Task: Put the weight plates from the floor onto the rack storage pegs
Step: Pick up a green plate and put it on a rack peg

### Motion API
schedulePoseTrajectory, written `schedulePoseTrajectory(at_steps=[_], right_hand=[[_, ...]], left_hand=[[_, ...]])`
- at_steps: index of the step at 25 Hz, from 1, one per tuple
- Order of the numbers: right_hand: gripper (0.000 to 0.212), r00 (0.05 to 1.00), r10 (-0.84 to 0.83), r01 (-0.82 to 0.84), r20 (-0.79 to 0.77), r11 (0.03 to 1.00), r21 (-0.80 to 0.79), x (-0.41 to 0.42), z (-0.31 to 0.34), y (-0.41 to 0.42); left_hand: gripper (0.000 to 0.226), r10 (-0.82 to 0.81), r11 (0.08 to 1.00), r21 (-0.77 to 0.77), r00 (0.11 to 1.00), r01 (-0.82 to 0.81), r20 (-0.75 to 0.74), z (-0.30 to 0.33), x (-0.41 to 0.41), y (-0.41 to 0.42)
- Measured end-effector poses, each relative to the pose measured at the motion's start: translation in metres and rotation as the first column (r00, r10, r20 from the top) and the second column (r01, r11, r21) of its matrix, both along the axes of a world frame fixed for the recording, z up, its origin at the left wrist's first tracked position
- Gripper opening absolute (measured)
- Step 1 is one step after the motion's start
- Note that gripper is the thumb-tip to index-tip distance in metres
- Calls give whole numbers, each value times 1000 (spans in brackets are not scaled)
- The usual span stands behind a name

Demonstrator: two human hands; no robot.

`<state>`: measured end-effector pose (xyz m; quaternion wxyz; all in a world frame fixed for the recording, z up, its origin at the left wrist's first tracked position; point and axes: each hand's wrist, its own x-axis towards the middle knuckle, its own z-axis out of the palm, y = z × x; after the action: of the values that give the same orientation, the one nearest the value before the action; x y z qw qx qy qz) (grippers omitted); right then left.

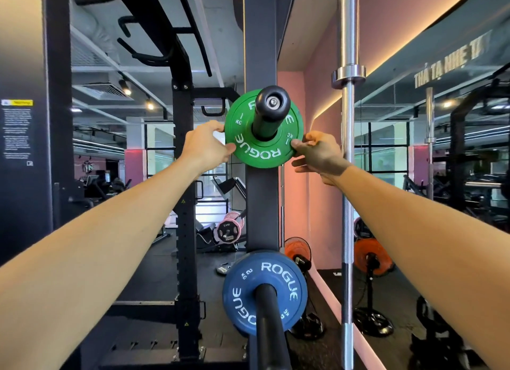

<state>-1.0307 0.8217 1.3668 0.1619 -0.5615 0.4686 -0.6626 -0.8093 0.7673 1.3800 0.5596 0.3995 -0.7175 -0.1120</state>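
At the centre of the frame I had the small round green rubber-coated Rogue plate (pixel 259 149) threaded on the upper black cylindrical storage peg (pixel 269 113), my left hand (pixel 205 146) pinching its left rim and my right hand (pixel 317 151) pinching its right rim. I judged the risk was letting go before it sat back against the dark steel upright (pixel 262 201); it could then slide forward off the peg. I counted two plates on two pegs: this one and a blue one (pixel 242 289) on the lower peg (pixel 271 328), bottom centre.
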Motion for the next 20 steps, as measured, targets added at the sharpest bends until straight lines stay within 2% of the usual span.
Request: schedulePoseTrajectory(at_steps=[2, 4, 6, 8, 14, 20], right_hand=[[24, 994, -55, 57, -96, 998, 19, 2, -25, 4], [35, 929, -159, 170, -335, 985, 5, 6, -56, 7], [43, 856, -158, 199, -493, 980, 31, 13, -84, 10], [50, 806, -104, 194, -582, 976, 94, 20, -108, 16], [64, 713, -23, 190, -700, 968, 162, 34, -139, 23], [67, 671, 112, 10, -733, 987, 160, 86, -137, 17]], left_hand=[[46, 31, 999, -15, 995, -29, 100, -24, 6, 7], [48, 47, 999, -23, 979, -43, 197, -51, 12, 14], [50, 39, 999, 9, 952, -44, 303, -77, 18, 17], [52, 18, 998, 42, 919, -37, 394, -100, 23, 15], [64, 24, 995, 74, 881, -67, 472, -129, 49, 31], [58, 187, 964, 69, 842, -256, 506, -132, 116, 74]])
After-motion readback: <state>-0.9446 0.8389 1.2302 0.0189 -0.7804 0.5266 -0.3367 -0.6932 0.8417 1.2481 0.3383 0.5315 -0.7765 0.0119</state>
